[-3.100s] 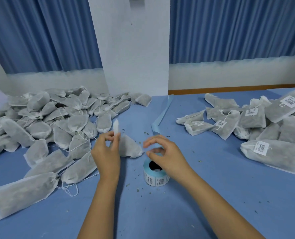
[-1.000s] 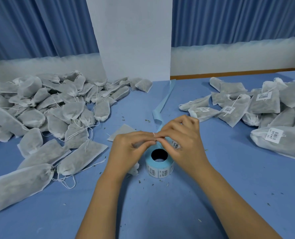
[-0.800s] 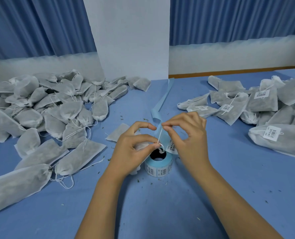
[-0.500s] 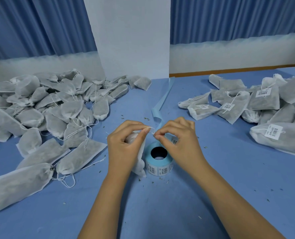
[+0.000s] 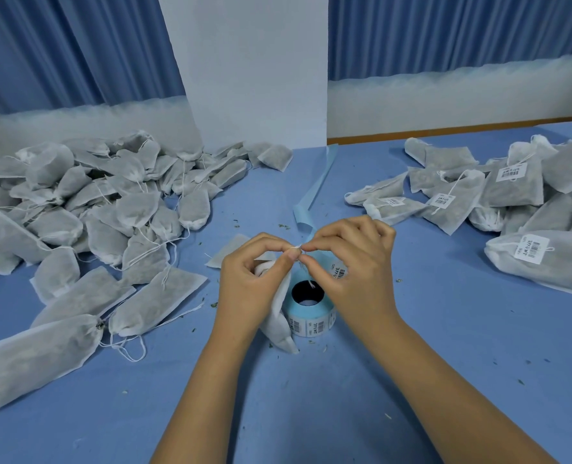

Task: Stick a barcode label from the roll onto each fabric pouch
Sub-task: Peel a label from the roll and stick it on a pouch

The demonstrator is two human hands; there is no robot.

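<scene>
Pouch (image 5: 278,316) hangs just left of the label roll (image 5: 311,313), touching it. Long axis steeply tilted, neck up, bottom toward the camera. Left hand (image 5: 248,283) curls round its neck. Right hand (image 5: 355,272) pinches its string (image 5: 297,247) above the roll.

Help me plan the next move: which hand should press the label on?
Right, likely. The right hand has the peeled label by its fingers and pinches the drawstring, while the left hand grips the pouch and steadies it.
</scene>
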